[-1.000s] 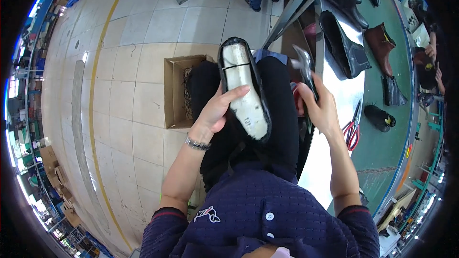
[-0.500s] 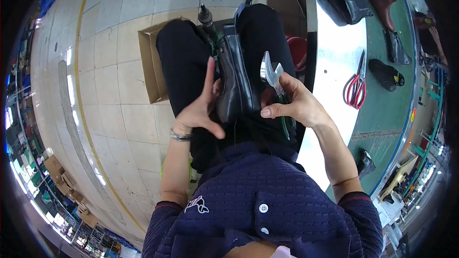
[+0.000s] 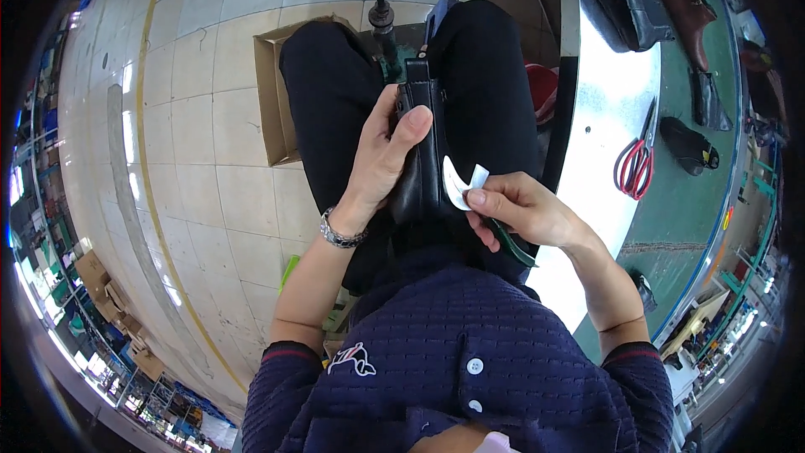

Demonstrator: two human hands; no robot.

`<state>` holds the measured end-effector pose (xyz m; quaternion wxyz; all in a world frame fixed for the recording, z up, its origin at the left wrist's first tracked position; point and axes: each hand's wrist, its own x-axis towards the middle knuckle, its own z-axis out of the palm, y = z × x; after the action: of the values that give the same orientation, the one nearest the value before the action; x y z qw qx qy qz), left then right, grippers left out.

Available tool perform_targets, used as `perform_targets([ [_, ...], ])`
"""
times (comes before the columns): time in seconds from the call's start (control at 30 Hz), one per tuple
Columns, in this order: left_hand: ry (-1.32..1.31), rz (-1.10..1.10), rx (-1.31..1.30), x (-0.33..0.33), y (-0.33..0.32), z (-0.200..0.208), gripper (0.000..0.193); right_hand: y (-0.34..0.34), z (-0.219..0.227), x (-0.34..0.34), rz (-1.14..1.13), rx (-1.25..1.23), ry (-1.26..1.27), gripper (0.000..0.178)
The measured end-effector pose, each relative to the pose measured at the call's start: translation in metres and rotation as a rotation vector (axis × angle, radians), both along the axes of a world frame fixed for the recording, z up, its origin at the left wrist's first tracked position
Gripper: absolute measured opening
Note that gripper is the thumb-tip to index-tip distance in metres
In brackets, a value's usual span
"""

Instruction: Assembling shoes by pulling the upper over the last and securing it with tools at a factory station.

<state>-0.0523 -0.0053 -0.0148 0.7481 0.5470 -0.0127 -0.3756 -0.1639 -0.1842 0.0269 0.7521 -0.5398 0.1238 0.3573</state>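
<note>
A black leather boot (image 3: 430,169) stands between my thighs, its pull tab at the far end and its rounded part toward me. My left hand (image 3: 379,158) is wrapped round its left side, with the thumb over the top. Just to the right of the boot, my right hand (image 3: 530,211) grips lasting pincers (image 3: 454,186) with pale curved metal jaws and dark green handles. The jaws are beside the boot's near right side; whether they touch the leather I cannot tell.
A metal post (image 3: 381,21) rises beyond the boot, with an open cardboard box (image 3: 270,105) left of my knee. On the bench at right lie red-handled scissors (image 3: 635,169), a dark shoe (image 3: 688,144), a brown boot (image 3: 688,4) and black boots (image 3: 620,4). A red container (image 3: 543,88) sits below.
My left hand, spread beside the boot before, has closed round it. The pincers in my right hand have turned and come lower, their jaws now pointing toward the boot.
</note>
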Motion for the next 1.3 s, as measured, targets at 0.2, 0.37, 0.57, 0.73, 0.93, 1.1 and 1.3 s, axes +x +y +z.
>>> perform_targets([
  [0.2,-0.041,0.093,0.032,-0.013,-0.006,0.001,0.04,0.0,0.023,0.007,0.205,-0.305,0.011,0.056],
  [0.37,-0.067,0.125,0.062,-0.018,-0.007,-0.001,0.04,-0.001,0.032,0.017,0.52,-0.625,-0.181,0.057],
  [0.57,-0.071,0.195,0.063,-0.009,-0.006,-0.009,0.037,0.014,0.053,0.039,0.599,-0.914,-0.269,0.057],
  [0.73,-0.103,0.222,0.094,-0.004,-0.006,-0.016,0.034,0.022,0.036,0.026,0.319,-0.602,0.004,0.058],
  [0.93,-0.081,0.25,0.023,-0.001,-0.001,-0.015,0.033,0.033,0.018,0.009,0.088,-0.545,-0.102,0.057],
  [1.1,-0.013,0.269,0.0,-0.001,0.004,-0.016,0.031,0.023,0.011,-0.005,0.104,-0.421,-0.123,0.055],
  [1.3,-0.045,0.291,-0.006,-0.006,-0.007,-0.012,0.031,0.041,0.007,-0.023,0.113,-0.901,-0.531,0.045],
])
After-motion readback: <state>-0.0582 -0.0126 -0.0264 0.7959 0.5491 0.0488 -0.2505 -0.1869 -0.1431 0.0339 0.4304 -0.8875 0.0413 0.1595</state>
